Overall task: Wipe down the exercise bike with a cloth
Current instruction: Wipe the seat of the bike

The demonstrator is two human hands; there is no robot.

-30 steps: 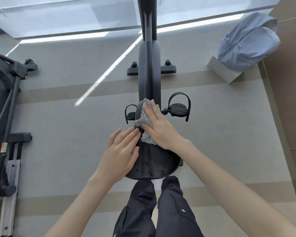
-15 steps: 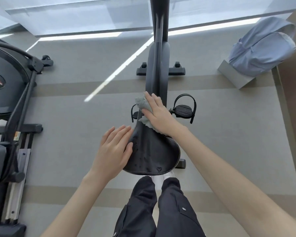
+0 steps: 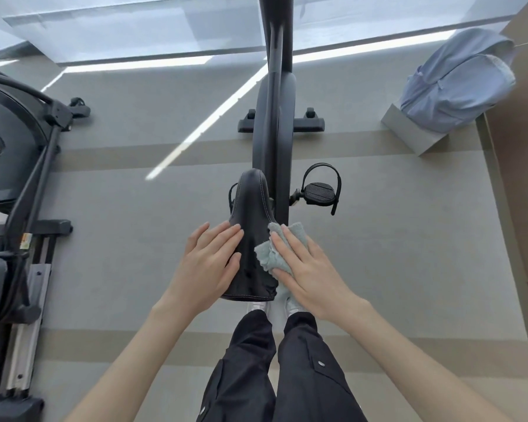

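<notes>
I am working on the saddle (image 3: 252,214) of the exercise bike (image 3: 273,117), in the middle of the frame. My right hand (image 3: 305,269) lies flat, its fingers (image 3: 291,243) straight and pressing the pale green cloth (image 3: 269,254) against the saddle's right edge, towards its wide rear end. My left hand (image 3: 208,263) is also flat and released, resting on the saddle's left side to steady it.

I judge the job to be in its early part. The saddle top seems mostly covered, though I cannot tell how clean it is. The frame, the pedals (image 3: 320,190) and whatever lies beyond the top of the frame look untouched.

Half a second ago the cloth sat up at the saddle's narrow nose. It has since swept down and to the right, leaving the nose bare, while my left hand has kept its place on the left side.
</notes>
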